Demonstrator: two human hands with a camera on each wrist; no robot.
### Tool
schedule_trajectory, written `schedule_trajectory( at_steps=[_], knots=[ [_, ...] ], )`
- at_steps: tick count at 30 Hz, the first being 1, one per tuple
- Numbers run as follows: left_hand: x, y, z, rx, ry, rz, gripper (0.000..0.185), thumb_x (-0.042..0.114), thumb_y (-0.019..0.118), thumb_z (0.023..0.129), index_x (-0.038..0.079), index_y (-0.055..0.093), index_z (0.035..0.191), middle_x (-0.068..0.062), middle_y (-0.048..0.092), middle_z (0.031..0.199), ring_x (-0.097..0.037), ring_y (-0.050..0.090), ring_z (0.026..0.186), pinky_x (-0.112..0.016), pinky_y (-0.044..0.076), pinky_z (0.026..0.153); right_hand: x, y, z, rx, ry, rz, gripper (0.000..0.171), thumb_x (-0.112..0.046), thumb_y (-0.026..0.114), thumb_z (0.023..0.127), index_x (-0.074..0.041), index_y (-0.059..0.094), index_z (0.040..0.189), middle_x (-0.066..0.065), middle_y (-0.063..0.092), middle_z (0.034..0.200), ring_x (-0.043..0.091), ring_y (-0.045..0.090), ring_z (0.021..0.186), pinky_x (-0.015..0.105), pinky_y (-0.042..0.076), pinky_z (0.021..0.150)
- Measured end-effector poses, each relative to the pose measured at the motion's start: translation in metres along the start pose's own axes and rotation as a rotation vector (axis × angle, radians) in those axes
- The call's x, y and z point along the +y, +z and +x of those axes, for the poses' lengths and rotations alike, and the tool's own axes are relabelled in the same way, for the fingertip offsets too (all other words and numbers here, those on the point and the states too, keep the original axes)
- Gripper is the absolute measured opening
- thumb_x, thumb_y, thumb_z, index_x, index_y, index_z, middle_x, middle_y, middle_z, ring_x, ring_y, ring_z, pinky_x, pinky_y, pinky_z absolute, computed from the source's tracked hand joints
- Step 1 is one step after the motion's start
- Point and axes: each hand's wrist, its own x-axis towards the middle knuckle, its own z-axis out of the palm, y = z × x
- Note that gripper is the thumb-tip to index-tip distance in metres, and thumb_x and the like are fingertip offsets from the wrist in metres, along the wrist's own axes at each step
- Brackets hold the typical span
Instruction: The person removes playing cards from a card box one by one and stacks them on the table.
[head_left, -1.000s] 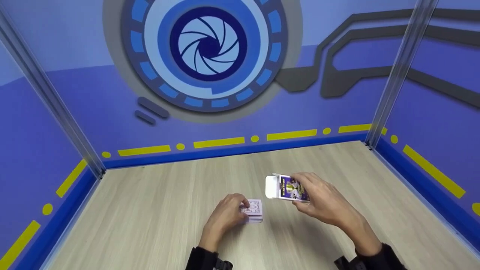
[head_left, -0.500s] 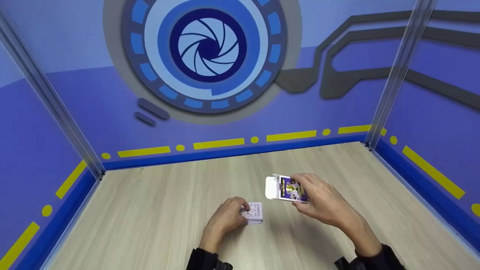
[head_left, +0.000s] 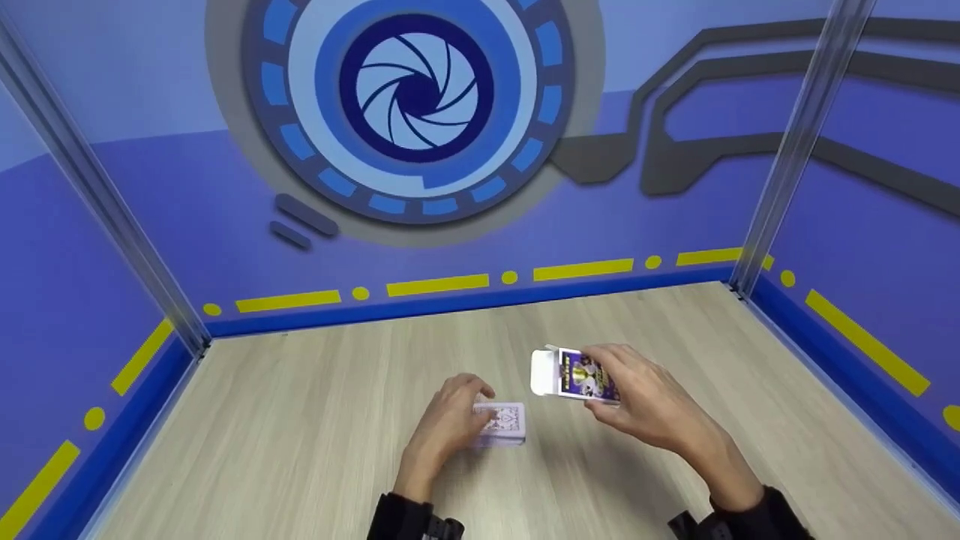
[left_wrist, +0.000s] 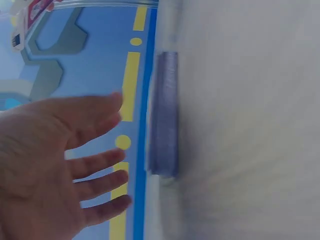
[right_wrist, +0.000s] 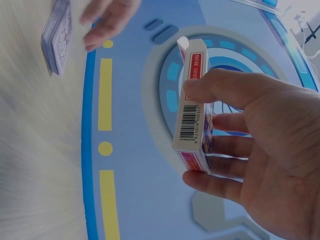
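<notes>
Left hand (head_left: pixel 448 420) hovers spread over card deck (head_left: pixel 501 423) on worktop (head_left: pixel 300 442), fingers straight, not gripping. Right hand (head_left: pixel 645 401) pinches open card box (head_left: pixel 574 375) at deck's 2 o'clock, off worktop. Risk: careless grab w/ loose fingers could scatter cards.

Card deck (head_left: pixel 501 424): purple backs, squared stack, flat on table. Card box (head_left: pixel 579 376): purple, flap open, held off table.

Card box (head_left: pixel 581 376) glossy printed cardboard; card deck (head_left: pixel 501 423) smooth paper; table (head_left: pixel 300 435) matt wood-grain.
</notes>
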Motion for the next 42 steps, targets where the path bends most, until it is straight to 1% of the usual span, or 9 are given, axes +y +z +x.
schedule_trajectory(
  at_steps=[2,6,9,12,16,20,24,33,42],
  knots=[
    [0.008,-0.005,0.002,0.114,0.0,-0.002,0.015,0.013,0.075,0.093,0.012,0.072,0.107,-0.007,0.067,0.123,-0.027,0.06,0.119,-0.047,0.05,0.099,0.0,0.0,0.0,0.002,0.001,-0.003,0.063,-0.017,0.087,0.082,-0.006,0.059,0.137,0.008,0.063,0.131,0.02,0.061,0.11,0.041,0.054,0.083],
    [0.028,-0.014,0.005,0.321,0.032,-0.052,0.007,0.012,0.074,0.094,0.014,0.072,0.1,0.0,0.068,0.102,-0.02,0.065,0.099,-0.038,0.054,0.085,0.0,0.0,0.0,0.0,0.012,-0.013,0.064,-0.018,0.087,0.082,-0.005,0.058,0.137,0.011,0.063,0.132,0.022,0.06,0.112,0.043,0.054,0.084],
    [0.045,-0.019,0.003,0.414,0.057,-0.153,0.004,0.014,0.074,0.096,0.014,0.071,0.097,0.005,0.066,0.092,-0.015,0.064,0.088,-0.031,0.054,0.077,-0.001,0.001,0.0,0.001,0.017,-0.013,0.064,-0.018,0.088,0.081,-0.005,0.059,0.137,0.012,0.063,0.132,0.023,0.06,0.111,0.043,0.053,0.085],
    [0.061,-0.023,0.0,0.447,0.088,-0.282,0.004,0.017,0.072,0.098,0.014,0.07,0.097,0.007,0.065,0.088,-0.011,0.061,0.08,-0.027,0.052,0.071,-0.001,0.002,0.001,0.005,0.008,-0.02,0.064,-0.019,0.088,0.08,-0.005,0.059,0.136,0.011,0.063,0.131,0.023,0.061,0.112,0.043,0.053,0.086],
    [0.078,-0.022,-0.004,0.404,0.131,-0.475,0.007,0.016,0.066,0.102,0.009,0.069,0.103,0.003,0.065,0.09,-0.011,0.06,0.079,-0.026,0.052,0.07,-0.001,0.003,0.002,0.006,-0.008,-0.029,0.064,-0.02,0.089,0.08,-0.005,0.06,0.135,0.011,0.064,0.131,0.024,0.061,0.113,0.044,0.053,0.087],
    [0.089,-0.015,-0.005,0.347,0.157,-0.588,0.009,0.009,0.063,0.103,0.005,0.064,0.11,-0.001,0.066,0.097,-0.013,0.063,0.083,-0.027,0.055,0.073,-0.002,0.004,0.002,-0.007,-0.015,-0.028,0.065,-0.019,0.089,0.08,-0.006,0.059,0.136,0.009,0.063,0.132,0.023,0.06,0.115,0.044,0.054,0.088],
    [0.092,-0.007,-0.003,0.314,0.133,-0.623,0.013,0.002,0.065,0.1,0.003,0.061,0.112,-0.004,0.065,0.099,-0.014,0.065,0.087,-0.028,0.057,0.077,-0.004,0.005,0.002,-0.029,-0.009,-0.016,0.066,-0.018,0.09,0.081,-0.007,0.058,0.137,0.009,0.062,0.133,0.022,0.06,0.115,0.044,0.054,0.089],
    [0.088,0.005,0.001,0.237,0.008,-0.681,0.02,0.0,0.065,0.098,0.003,0.056,0.116,-0.004,0.061,0.103,-0.013,0.062,0.093,-0.025,0.055,0.08,-0.008,0.005,0.001,-0.034,-0.04,-0.002,0.068,-0.019,0.09,0.08,-0.007,0.058,0.139,0.008,0.062,0.133,0.021,0.06,0.116,0.042,0.055,0.089],
    [0.082,0.009,0.002,0.155,-0.037,-0.755,0.033,0.001,0.073,0.092,0.001,0.053,0.118,-0.008,0.06,0.104,-0.016,0.059,0.094,-0.028,0.054,0.082,-0.01,0.008,0.002,-0.029,-0.093,-0.012,0.068,-0.018,0.091,0.078,-0.008,0.059,0.137,0.006,0.063,0.13,0.018,0.061,0.112,0.04,0.056,0.087]
  ],
)
